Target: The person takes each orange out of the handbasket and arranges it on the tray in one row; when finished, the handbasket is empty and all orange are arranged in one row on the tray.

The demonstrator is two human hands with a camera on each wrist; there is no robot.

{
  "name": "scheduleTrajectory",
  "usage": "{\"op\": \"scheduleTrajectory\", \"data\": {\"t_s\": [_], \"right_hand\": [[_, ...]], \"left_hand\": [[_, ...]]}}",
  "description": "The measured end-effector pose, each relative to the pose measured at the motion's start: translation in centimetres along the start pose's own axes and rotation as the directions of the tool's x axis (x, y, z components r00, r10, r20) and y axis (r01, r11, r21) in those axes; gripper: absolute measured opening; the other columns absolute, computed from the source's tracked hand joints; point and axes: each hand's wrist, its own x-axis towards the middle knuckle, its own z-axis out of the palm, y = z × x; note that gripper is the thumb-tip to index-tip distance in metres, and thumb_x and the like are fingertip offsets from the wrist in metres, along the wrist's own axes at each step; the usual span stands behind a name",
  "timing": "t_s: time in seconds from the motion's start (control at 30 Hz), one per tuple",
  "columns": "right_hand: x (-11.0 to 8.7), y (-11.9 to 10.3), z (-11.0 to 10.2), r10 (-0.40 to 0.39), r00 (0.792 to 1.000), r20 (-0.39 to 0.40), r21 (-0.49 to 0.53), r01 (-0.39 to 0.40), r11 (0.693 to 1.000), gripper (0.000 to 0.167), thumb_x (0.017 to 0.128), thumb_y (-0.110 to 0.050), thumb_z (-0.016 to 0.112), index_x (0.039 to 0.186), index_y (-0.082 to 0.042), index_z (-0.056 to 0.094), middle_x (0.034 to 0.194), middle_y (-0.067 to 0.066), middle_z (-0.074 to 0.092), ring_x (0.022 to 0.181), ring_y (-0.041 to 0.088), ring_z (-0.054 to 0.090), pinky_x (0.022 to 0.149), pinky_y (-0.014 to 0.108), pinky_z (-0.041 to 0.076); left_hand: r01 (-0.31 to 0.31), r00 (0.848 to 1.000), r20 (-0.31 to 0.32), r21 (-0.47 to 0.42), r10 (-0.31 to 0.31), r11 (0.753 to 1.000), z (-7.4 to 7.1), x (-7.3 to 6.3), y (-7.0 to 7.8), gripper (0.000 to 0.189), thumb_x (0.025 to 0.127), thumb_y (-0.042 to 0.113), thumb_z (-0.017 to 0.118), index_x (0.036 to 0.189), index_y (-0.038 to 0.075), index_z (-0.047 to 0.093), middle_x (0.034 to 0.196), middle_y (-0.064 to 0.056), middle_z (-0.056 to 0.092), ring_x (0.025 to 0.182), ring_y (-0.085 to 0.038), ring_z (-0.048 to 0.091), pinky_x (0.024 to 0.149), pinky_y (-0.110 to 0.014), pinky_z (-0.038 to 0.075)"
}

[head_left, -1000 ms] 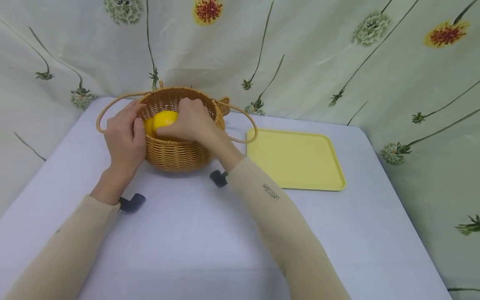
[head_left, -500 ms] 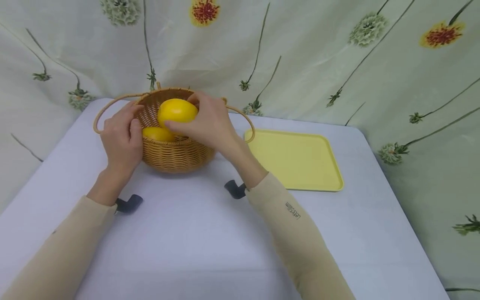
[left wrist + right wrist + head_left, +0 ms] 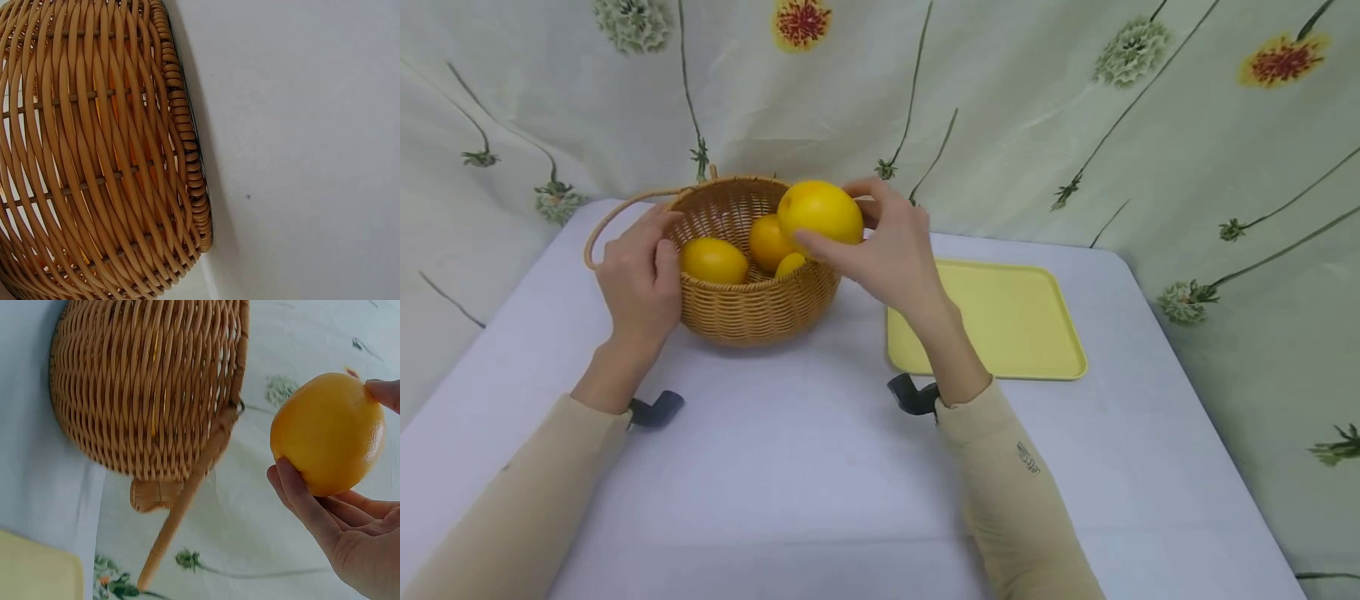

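In the head view my right hand point(image 3: 895, 250) holds a glossy yellow lemon point(image 3: 822, 213) between thumb and fingers, over the right rim of a wicker basket point(image 3: 752, 312). The right wrist view shows the same lemon point(image 3: 328, 434) pinched by the fingers point(image 3: 306, 503), beside the woven wall. My left hand point(image 3: 643, 275) grips the basket's left rim, its fingertips partly hidden there. Inside lie another yellow fruit point(image 3: 715, 261), a more orange one point(image 3: 769, 242) and part of a further yellow one point(image 3: 791, 264). Close up in the left wrist view is the basket's wall point(image 3: 94, 137).
A yellow rectangular tray point(image 3: 1015, 321) lies on the white-covered table point(image 3: 790, 467) to the right of the basket. One looped basket handle point(image 3: 617, 212) sticks out left; the other handle point(image 3: 178, 515) shows in the right wrist view. A flower-printed cloth point(image 3: 1000, 108) hangs behind.
My right hand has lifted the lemon out of the basket and moved it up and to the right, uncovering other fruit inside. My left hand stays on the rim.
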Motion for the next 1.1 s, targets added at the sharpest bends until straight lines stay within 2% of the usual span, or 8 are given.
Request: {"op": "scheduleTrajectory", "data": {"t_s": [0.27,0.5,0.73,0.9,1.03,1.1], "right_hand": [[-0.1,2.8,-2.9,0.078,0.989,-0.130,-0.007,-0.079,0.997,0.062,0.083,-0.045,0.087,0.129,-0.009,0.065,0.120,0.009,0.077,0.106,0.017,0.075,0.084,0.033,0.061],[0.4,5.3,-4.3,0.141,0.971,-0.194,-0.003,-0.145,0.989,0.065,0.082,-0.048,0.086,0.128,-0.007,0.066,0.114,0.012,0.078,0.098,0.018,0.076,0.079,0.035,0.061],[0.8,8.8,-5.5,0.261,0.927,-0.270,-0.036,-0.280,0.959,0.069,0.084,-0.053,0.082,0.129,-0.004,0.066,0.119,0.017,0.075,0.099,0.025,0.075,0.080,0.038,0.060],[0.7,11.4,-5.3,0.367,0.894,-0.257,-0.021,-0.385,0.923,0.072,0.085,-0.057,0.080,0.130,-0.002,0.066,0.116,0.020,0.074,0.093,0.032,0.076,0.074,0.034,0.060],[0.9,13.3,-4.6,0.442,0.863,-0.245,-0.001,-0.456,0.890,0.074,0.086,-0.059,0.078,0.130,-0.001,0.065,0.124,0.022,0.067,0.119,0.036,0.062,0.073,0.029,0.058],[1.0,14.0,-4.3,0.478,0.843,-0.247,-0.011,-0.496,0.868,0.076,0.085,-0.061,0.078,0.128,0.001,0.064,0.129,0.023,0.061,0.122,0.034,0.057,0.073,0.029,0.058]], "left_hand": [[0.018,1.000,-0.003,0.002,-0.018,1.000,0.0,-0.2,0.1,0.050,0.100,0.027,0.039,0.122,0.004,0.077,0.130,-0.011,0.075,0.131,-0.030,0.066,0.096,-0.065,0.050],[0.017,1.000,-0.003,0.004,-0.017,1.000,-0.1,-0.3,0.2,0.049,0.100,0.027,0.039,0.123,0.003,0.076,0.131,-0.012,0.074,0.130,-0.033,0.066,0.099,-0.065,0.051],[0.011,1.000,-0.007,-0.005,-0.011,1.000,-0.3,0.0,0.2,0.049,0.100,0.026,0.039,0.122,0.002,0.077,0.131,-0.012,0.074,0.129,-0.035,0.067,0.101,-0.065,0.050],[0.016,1.000,0.007,0.001,-0.016,1.000,-0.2,-0.3,0.1,0.049,0.100,0.026,0.039,0.121,0.002,0.076,0.133,-0.012,0.074,0.128,-0.037,0.067,0.098,-0.065,0.051],[0.012,1.000,-0.002,-0.004,-0.012,1.000,0.0,-0.2,0.1,0.049,0.100,0.025,0.039,0.120,0.001,0.076,0.131,-0.012,0.074,0.128,-0.037,0.067,0.098,-0.065,0.050],[0.015,1.000,-0.005,-0.005,-0.015,1.000,0.1,-0.2,0.2,0.050,0.099,0.025,0.038,0.120,0.001,0.076,0.132,-0.012,0.074,0.127,-0.037,0.067,0.097,-0.065,0.050]]}}
